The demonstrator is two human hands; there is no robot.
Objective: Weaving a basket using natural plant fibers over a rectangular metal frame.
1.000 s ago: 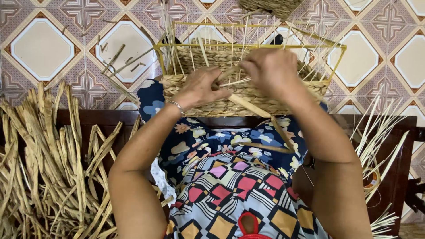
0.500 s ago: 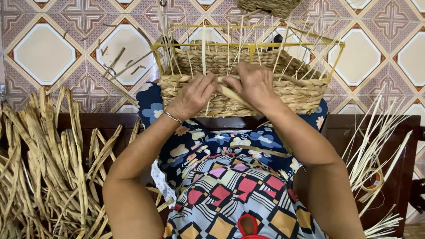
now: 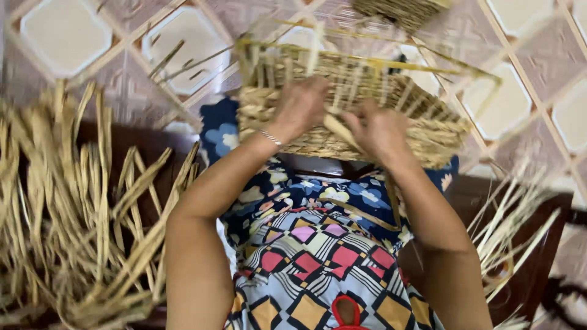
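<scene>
Where the fingers are: right hand fingers are clenched round a flat pale strand. Left hand fingers curl against the weave, but blur hides whether they pinch anything, so I cannot tell.
Thing in hand: woven basket, at twelve o'clock, propped on the knees, tilted, both hands on its near wall.
Uprights: thin yellow stakes rise bare above the woven band.
Step, by my reading: the strand is being threaded along the wall, with the upper rows not yet woven.
Next move calls for: a steady left-hand brace and a snug pull on the strand.
Wrist: slim bracelet on the left.
Lap: patterned dress, six o'clock.
Nine o'clock: heap of dried reeds.
Four o'clock: paler strips.
Beyond: tiled floor.
Packages, labels, signs: none in view.
</scene>
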